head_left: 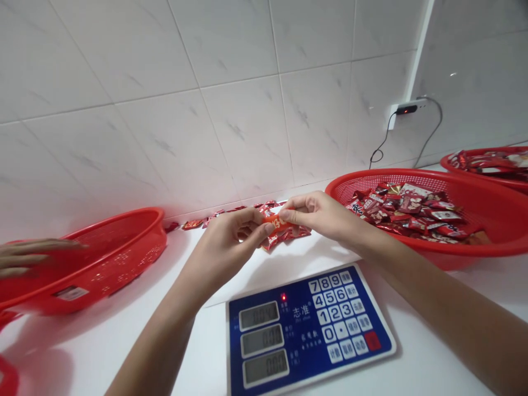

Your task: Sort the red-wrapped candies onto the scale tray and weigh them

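Observation:
Between my two hands, above the white pan of a digital scale point(309, 330), is a small orange-red wrapped candy packet point(277, 224). My left hand point(241, 231) pinches its left end between thumb and fingers. Its right end is gripped by my right hand point(309, 214) in the same way. Just beneath and behind them, several red candy packets point(284, 237) lie on the scale pan. The scale's blue panel, with number keys and three small displays, faces me.
On the right stands a red basket point(490, 220) with many wrapped candies point(408, 212); another filled red basket point(495, 165) is behind it. A red basket point(140, 242) stands left, with another person's hand point(33, 256) over it. A tiled wall carries a power strip point(408, 107).

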A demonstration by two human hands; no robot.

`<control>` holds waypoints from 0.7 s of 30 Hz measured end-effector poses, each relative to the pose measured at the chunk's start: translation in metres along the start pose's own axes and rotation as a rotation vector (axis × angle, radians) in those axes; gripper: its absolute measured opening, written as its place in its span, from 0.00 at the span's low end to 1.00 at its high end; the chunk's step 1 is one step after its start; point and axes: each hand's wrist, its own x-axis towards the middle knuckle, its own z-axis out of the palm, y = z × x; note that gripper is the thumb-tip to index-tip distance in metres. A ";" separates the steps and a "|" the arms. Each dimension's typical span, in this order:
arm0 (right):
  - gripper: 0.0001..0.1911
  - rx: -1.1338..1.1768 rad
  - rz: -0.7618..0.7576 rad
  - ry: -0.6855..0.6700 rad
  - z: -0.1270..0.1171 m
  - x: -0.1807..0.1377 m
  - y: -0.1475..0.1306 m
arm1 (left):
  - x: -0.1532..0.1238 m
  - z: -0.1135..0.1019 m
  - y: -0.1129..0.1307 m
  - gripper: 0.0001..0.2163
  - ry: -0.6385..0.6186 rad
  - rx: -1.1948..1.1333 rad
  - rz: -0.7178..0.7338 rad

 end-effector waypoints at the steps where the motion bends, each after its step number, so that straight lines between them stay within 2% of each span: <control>1: 0.10 0.001 0.006 -0.013 0.000 0.001 0.001 | 0.000 -0.001 -0.001 0.13 0.003 0.013 0.008; 6: 0.15 -0.003 0.016 -0.067 -0.005 0.005 0.001 | 0.001 -0.005 -0.003 0.12 0.031 0.101 0.053; 9: 0.19 -0.016 0.071 -0.028 -0.008 0.005 0.001 | 0.001 -0.003 -0.005 0.10 0.152 0.208 0.119; 11: 0.17 0.013 0.117 -0.042 -0.010 0.006 0.003 | 0.002 -0.003 -0.005 0.08 0.251 0.250 0.153; 13: 0.10 0.043 0.118 -0.103 -0.012 0.006 0.004 | 0.002 -0.004 -0.006 0.07 0.285 0.250 0.160; 15: 0.09 0.045 0.076 -0.128 -0.013 0.007 0.006 | 0.003 -0.005 -0.008 0.07 0.202 0.197 0.132; 18: 0.12 0.017 0.000 -0.043 -0.014 0.008 0.008 | 0.005 -0.007 -0.011 0.12 0.034 0.032 0.056; 21: 0.12 0.023 -0.044 -0.007 -0.011 0.007 0.009 | 0.009 -0.004 -0.015 0.15 -0.010 -0.066 -0.015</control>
